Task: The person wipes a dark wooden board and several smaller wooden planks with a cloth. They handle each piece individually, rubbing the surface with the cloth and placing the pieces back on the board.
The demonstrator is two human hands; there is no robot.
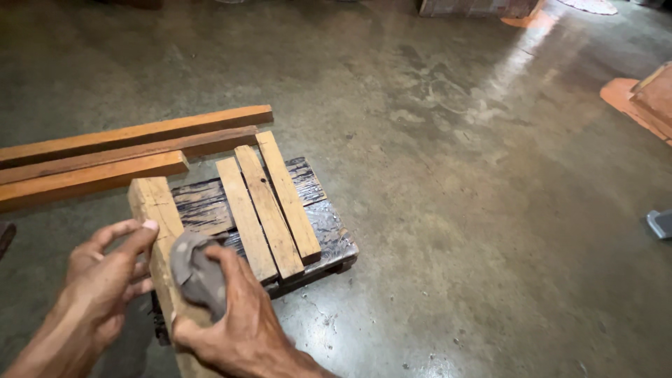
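Dim, warm light; glare streaks the polished floor at upper right, edges slightly soft.

Layout on the concrete floor: a low dark stand at centre bears three short slats side by side. A thicker wood block lies along the stand's left edge, between the left hand and right hand. Three long battens lie behind, to the left.
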